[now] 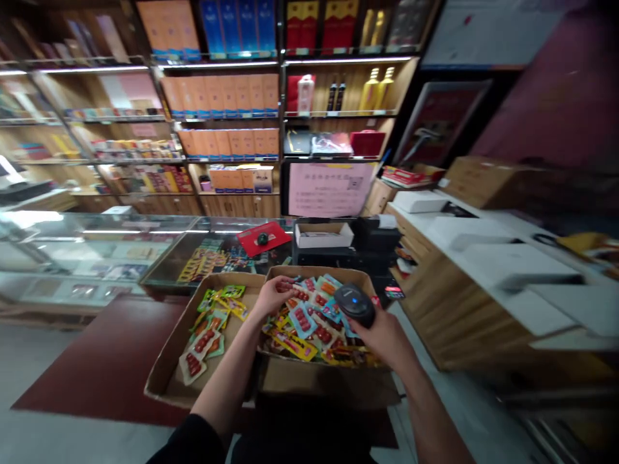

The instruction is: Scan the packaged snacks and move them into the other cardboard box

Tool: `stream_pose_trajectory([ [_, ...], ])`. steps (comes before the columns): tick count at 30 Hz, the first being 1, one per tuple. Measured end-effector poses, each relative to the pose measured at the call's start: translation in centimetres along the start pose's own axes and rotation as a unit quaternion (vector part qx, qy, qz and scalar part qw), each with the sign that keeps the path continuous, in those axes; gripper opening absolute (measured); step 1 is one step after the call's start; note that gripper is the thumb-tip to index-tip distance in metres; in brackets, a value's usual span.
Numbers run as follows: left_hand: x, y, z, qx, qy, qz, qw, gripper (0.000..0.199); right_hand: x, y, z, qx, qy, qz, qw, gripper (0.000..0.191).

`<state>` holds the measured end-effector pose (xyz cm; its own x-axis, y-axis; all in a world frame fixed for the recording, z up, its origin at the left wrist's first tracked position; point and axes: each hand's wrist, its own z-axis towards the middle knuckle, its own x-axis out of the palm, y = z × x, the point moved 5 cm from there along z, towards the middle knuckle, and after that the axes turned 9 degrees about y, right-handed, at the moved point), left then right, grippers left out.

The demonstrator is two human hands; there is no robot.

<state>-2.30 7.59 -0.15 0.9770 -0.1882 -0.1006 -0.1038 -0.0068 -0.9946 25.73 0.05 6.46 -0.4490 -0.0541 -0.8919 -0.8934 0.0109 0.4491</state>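
My right hand (382, 332) is wrapped around a black barcode scanner (355, 304) with a small blue light, held above the right cardboard box (324, 380). That box is heaped with small snack packets (302, 320) in blue, white and yellow; reddish sausage-like pieces show through several of them. Over the box's left side, my left hand (275, 295) has its fingers bent in a pinch at the edge of a packet with red pieces. The left cardboard box (167, 380) stands against the first and holds fewer packets (206, 341), mostly along its left side.
Behind the boxes runs a glass display counter (167, 254) with a red sheet (264, 238) and a white open box (324, 235) on top. Shelves of orange boxes (222, 96) and bottles line the wall. A wooden counter (435, 303) stands at right.
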Motion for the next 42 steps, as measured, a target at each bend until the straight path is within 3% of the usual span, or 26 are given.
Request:
stream_pose_trajectory([
  [4,6.1,-1.4,2.8,0.05,0.106,0.157,0.981,0.03,-0.7,-0.9,-1.3,0.031,-0.03,0.029,0.999,0.027],
  [8,10.4,-1.7,3.5,0.102,0.202,0.257,0.94,0.051,-1.4,-1.8,-2.7,0.056,-0.048,0.05,0.996,0.023],
  [11,11.8,-1.3,4.1,0.112,0.213,0.279,0.929,0.061,-1.7,-2.3,-3.7,0.081,-0.049,0.05,0.994,0.021],
  [15,12.5,-0.8,5.8,0.067,0.188,0.279,0.939,0.041,-1.6,-2.8,-4.2,0.086,-0.039,0.054,0.994,0.024],
  [18,13.2,-0.7,6.5,0.035,0.195,0.283,0.938,0.04,-1.6,-3.2,-4.0,0.077,-0.035,0.049,0.995,0.024],
  [22,13.2,-0.9,6.4,0.014,0.155,0.254,0.955,0.052,-1.8,-3.4,-3.4,0.047,-0.026,0.055,0.997,0.025],
  [26,12.5,-1.3,5.8,0.003,0.15,0.228,0.962,0.036,-2.1,-3.7,-2.8,0.029,-0.015,0.053,0.998,0.026],
  [32,9.0,-1.8,4.5,-0.025,0.048,0.301,0.952,0.026,-1.7,-3.7,-2.2,-0.009,0.012,0.066,0.998,0.029],
  [34,7.8,-1.2,3.8,-0.064,0.011,0.239,0.969,0.022,-1.5,-3.4,-2.1,-0.028,0.019,0.065,0.997,0.028],
  [37,6.5,-0.2,2.7,-0.083,-0.054,0.052,0.994,0.027,-1.2,-2.9,-1.8,-0.044,0.029,0.058,0.997,0.027],
  [42,5.1,0.5,0.9,-0.07,-0.094,-0.177,0.977,0.044,-0.8,-1.5,-1.3,-0.094,0.058,0.062,0.992,0.024],
])
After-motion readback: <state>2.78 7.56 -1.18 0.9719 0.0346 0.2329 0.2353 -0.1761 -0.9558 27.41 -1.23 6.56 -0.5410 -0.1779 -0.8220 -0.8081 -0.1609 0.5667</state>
